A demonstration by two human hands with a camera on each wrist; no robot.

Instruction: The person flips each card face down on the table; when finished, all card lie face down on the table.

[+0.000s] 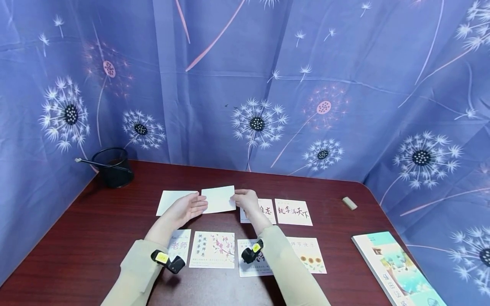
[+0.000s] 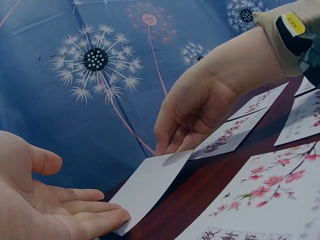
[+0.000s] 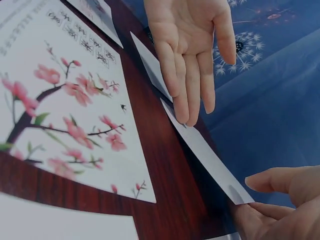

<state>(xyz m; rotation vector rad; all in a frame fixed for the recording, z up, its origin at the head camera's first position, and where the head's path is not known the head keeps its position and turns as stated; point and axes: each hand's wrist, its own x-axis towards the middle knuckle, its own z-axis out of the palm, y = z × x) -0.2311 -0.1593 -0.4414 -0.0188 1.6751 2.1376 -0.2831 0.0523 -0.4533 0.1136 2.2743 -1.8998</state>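
Observation:
A blank white card (image 1: 219, 199) is tilted up off the dark red table, between both hands. My right hand (image 1: 248, 202) pinches its right end, thumb above and fingers beneath in the right wrist view. At the other end, my left hand (image 1: 186, 210) has its fingers straight, with the fingertips (image 2: 122, 215) right at the card's edge and the thumb held apart. Left of it lies another blank card (image 1: 172, 200), partly covered by the left hand. A card with red calligraphy (image 1: 268, 208) sits partly hidden behind the right hand.
Beside that lies a second calligraphy card (image 1: 294, 212). Nearer is a row of printed cards, including a pink blossom card (image 1: 212, 250) and a sunflower card (image 1: 310, 255). A black mesh pen holder (image 1: 115, 168) stands back left; an eraser (image 1: 349, 203) and a book (image 1: 398, 267) lie at right.

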